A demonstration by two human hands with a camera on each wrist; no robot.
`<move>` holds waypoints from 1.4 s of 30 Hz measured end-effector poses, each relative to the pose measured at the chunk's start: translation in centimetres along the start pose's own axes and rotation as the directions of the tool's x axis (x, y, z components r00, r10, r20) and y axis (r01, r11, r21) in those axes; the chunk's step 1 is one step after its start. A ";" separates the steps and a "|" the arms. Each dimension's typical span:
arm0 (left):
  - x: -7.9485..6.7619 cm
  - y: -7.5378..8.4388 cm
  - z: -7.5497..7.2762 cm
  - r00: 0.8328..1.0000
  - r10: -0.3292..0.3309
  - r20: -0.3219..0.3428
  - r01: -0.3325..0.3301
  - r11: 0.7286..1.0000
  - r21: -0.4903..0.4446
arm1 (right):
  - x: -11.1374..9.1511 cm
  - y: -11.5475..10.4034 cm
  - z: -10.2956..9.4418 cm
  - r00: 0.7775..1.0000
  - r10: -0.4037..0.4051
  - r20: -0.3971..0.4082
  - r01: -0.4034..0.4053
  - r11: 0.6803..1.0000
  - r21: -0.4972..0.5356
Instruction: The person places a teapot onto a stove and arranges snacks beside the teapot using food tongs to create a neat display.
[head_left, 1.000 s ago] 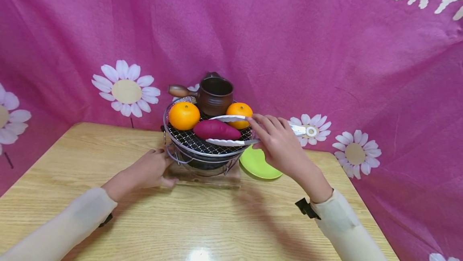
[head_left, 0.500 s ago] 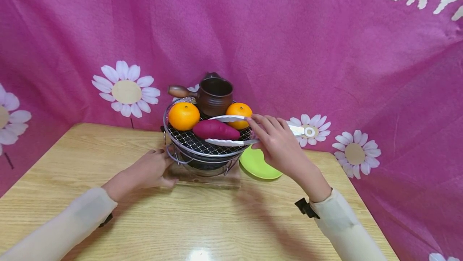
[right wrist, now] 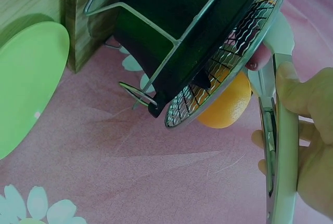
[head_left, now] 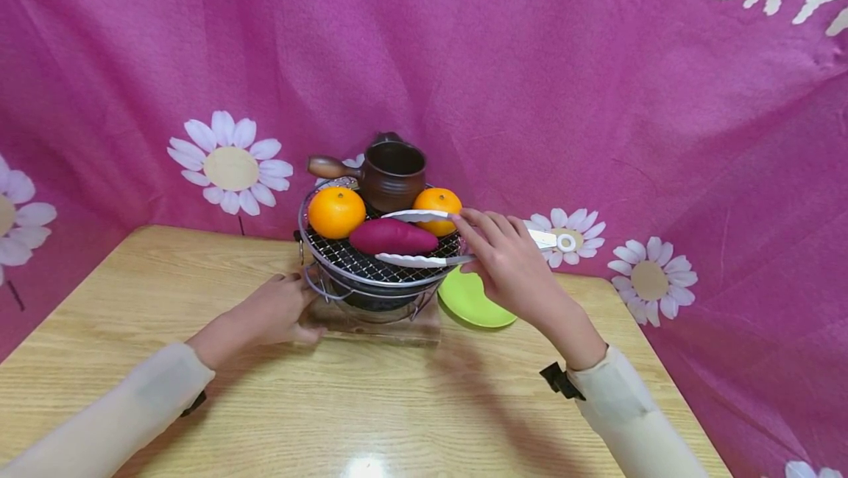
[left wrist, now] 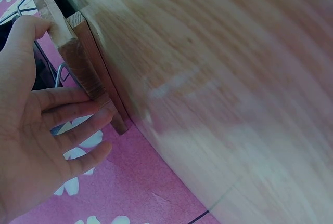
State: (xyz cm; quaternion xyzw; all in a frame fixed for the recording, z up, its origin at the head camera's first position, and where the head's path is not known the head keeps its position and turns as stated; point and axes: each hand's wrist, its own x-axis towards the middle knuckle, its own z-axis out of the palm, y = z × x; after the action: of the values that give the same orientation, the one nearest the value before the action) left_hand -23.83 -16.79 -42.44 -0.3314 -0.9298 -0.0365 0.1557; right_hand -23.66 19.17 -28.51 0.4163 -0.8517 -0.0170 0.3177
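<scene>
My right hand (head_left: 506, 261) holds a pair of tongs (head_left: 412, 261) with pale scalloped tips. The tips lie spread on the near and far sides of a purple sweet potato (head_left: 393, 236), which rests on the round wire grill net (head_left: 358, 263). In the right wrist view, the thumb presses one arm of the tongs (right wrist: 286, 151) while fingers show behind the other. Down at the left, my left hand (head_left: 274, 310) grips the end of the wooden board (head_left: 384, 331) under the black brazier (head_left: 380, 303). Its thumb touches one edge of the board (left wrist: 83, 68), and its fingers reach the other.
Two oranges, one at the left (head_left: 337, 213) and one behind the tongs (head_left: 439, 199), sit on the net. A brown side-handled pot (head_left: 392, 187) stands at the back. Beside the brazier lies a green plate (head_left: 473, 301). A pink flowered cloth (head_left: 530, 80) hangs behind the table.
The sweet potato has shifted very slightly left on the net. Both hands and the tongs stay almost where they were.
</scene>
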 end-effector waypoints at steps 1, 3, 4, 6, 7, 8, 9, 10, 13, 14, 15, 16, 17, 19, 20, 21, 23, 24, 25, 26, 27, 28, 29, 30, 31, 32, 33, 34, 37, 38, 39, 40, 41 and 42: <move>0.0 0.0 0.0 1.000 0.000 0.000 0.000 1.000 0.001 | 0.0 0.0 0.0 1.000 0.000 -0.001 0.000 1.000 0.000; 0.0 0.0 0.1 1.000 0.002 -0.001 -0.002 1.000 0.004 | 0.0 0.0 0.0 1.000 -0.001 -0.005 0.001 1.000 0.002; 0.0 -0.1 0.1 1.000 0.002 -0.001 -0.002 1.000 0.006 | 0.0 0.0 0.0 1.000 0.000 -0.006 0.000 1.000 0.002; 0.1 -0.1 0.2 1.000 0.004 -0.001 -0.004 1.000 0.010 | -0.1 0.0 0.1 1.000 0.000 -0.008 0.000 1.000 0.003; 0.1 -0.1 0.2 1.000 0.005 -0.001 -0.005 1.000 0.009 | -0.1 0.0 0.1 1.000 0.000 -0.007 0.000 1.000 0.004; 0.1 -0.1 0.3 1.000 0.005 -0.001 -0.005 1.000 0.009 | -0.1 0.0 0.1 1.000 0.000 -0.007 0.000 1.000 0.004; 0.1 -0.1 0.3 1.000 0.005 -0.002 -0.005 1.000 0.009 | -0.1 0.0 0.1 1.000 0.000 -0.005 0.000 1.000 0.005; 0.1 -0.1 0.3 1.000 0.005 -0.002 -0.005 1.000 0.009 | 0.0 0.0 0.1 1.000 0.000 -0.005 0.000 1.000 0.006; 0.1 -0.1 0.2 1.000 0.003 -0.004 -0.003 1.000 0.006 | 0.0 0.0 0.0 1.000 -0.001 -0.006 0.001 1.000 0.005; 0.1 -0.2 0.2 1.000 0.003 -0.004 -0.003 1.000 0.008 | 0.0 0.0 0.0 1.000 -0.001 -0.007 0.001 1.000 0.005; 0.1 -0.1 0.1 1.000 0.003 -0.003 -0.003 1.000 0.006 | 0.1 0.0 -0.1 1.000 -0.001 -0.008 0.001 1.000 0.006; 0.2 -0.1 0.0 1.000 0.005 -0.005 -0.005 1.000 0.007 | 0.1 0.0 -0.1 1.000 -0.001 -0.009 0.001 1.000 0.006; 0.2 -0.1 0.0 1.000 0.003 -0.003 -0.003 1.000 0.005 | 0.1 0.0 -0.1 1.000 -0.001 -0.009 0.001 1.000 0.007; 0.2 0.0 -0.1 1.000 0.001 0.001 -0.001 1.000 -0.001 | 0.1 -0.1 -0.2 1.000 0.000 -0.008 0.000 1.000 0.009; 0.2 0.0 -0.2 1.000 0.001 0.003 -0.001 1.000 -0.003 | 0.0 -0.1 -0.2 1.000 0.000 -0.006 0.000 1.000 0.010; 0.2 0.1 -0.2 1.000 0.000 0.004 0.000 1.000 -0.005 | 0.0 -0.1 -0.2 1.000 0.000 -0.006 0.000 1.000 0.012; 0.2 0.1 -0.3 1.000 -0.002 0.006 0.002 1.000 -0.007 | 0.0 0.0 -0.1 1.000 0.000 -0.008 0.000 1.000 0.015; 0.2 0.1 -0.3 1.000 0.000 0.004 0.000 1.000 -0.005 | 0.0 -0.1 -0.1 1.000 0.000 -0.010 0.000 1.000 0.017; 0.2 0.2 -0.3 1.000 0.000 0.004 0.000 1.000 -0.003 | -0.1 -0.1 -0.1 1.000 0.000 -0.012 0.000 1.000 0.019; 0.1 0.1 -0.3 1.000 0.001 0.003 -0.001 1.000 -0.002 | -0.1 -0.1 -0.1 1.000 0.000 -0.015 0.000 1.000 0.023; 0.1 0.1 -0.3 1.000 0.000 0.003 0.000 1.000 -0.001 | -0.1 -0.1 -0.1 1.000 0.000 -0.018 0.000 1.000 0.026; 0.1 0.1 -0.2 1.000 0.000 0.004 0.000 1.000 0.000 | -0.1 -0.1 -0.1 1.000 0.000 -0.021 0.001 1.000 0.029; 0.1 0.1 -0.2 1.000 -0.001 0.005 0.001 1.000 0.001 | -0.1 -0.1 -0.1 1.000 -0.001 -0.023 0.001 0.999 0.032; 0.0 0.0 -0.1 1.000 -0.001 0.001 0.001 1.000 0.001 | -0.1 -0.1 -0.1 1.000 -0.001 -0.026 0.002 0.999 0.033; 0.0 0.0 0.0 1.000 -0.002 -0.003 0.002 1.000 0.002 | -0.1 -0.1 -0.1 1.000 -0.001 -0.027 0.002 0.999 0.035; 0.0 -0.1 0.1 1.000 -0.001 -0.007 0.001 1.000 0.000 | -0.2 -0.1 0.0 1.000 -0.002 -0.030 0.003 0.999 0.035; 0.0 -0.1 0.1 1.000 0.000 -0.011 0.000 1.000 -0.002 | -0.2 -0.1 0.0 0.999 -0.003 -0.033 0.004 0.999 0.036; 0.0 -0.1 0.2 1.000 0.002 -0.016 -0.003 1.000 -0.004 | -0.2 -0.1 0.0 0.999 -0.003 -0.035 0.004 0.999 0.035; 0.0 -0.1 0.4 1.000 0.007 -0.030 -0.007 1.000 -0.010 | -0.2 -0.1 0.1 0.999 -0.010 -0.048 0.011 0.999 0.033; 0.0 -0.1 0.4 0.999 0.008 -0.031 -0.008 1.000 -0.014 | -0.2 -0.1 0.1 0.998 -0.014 -0.054 0.015 0.999 0.032; 0.0 -0.1 0.4 0.999 0.008 -0.033 -0.009 1.000 -0.014 | -0.2 -0.1 0.1 0.998 -0.017 -0.060 0.019 0.999 0.031; 0.0 -0.1 0.4 0.999 0.009 -0.036 -0.009 1.000 -0.013 | -0.2 -0.1 0.1 0.998 -0.021 -0.067 0.023 0.999 0.031; 0.0 -0.1 0.4 0.999 0.010 -0.038 -0.010 1.000 -0.012 | -0.2 -0.1 0.1 0.997 -0.025 -0.074 0.027 0.999 0.031; 0.0 -0.1 0.4 0.999 0.011 -0.039 -0.011 1.000 -0.011 | -0.2 -0.1 0.1 0.996 -0.027 -0.081 0.030 0.999 0.032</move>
State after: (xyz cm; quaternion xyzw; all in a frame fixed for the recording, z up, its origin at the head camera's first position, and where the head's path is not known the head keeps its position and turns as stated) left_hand -24.01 -16.83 -42.81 -0.3365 -0.9246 -0.0476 0.1721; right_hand -23.56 19.21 -28.70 0.4340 -0.8324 0.0092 0.3446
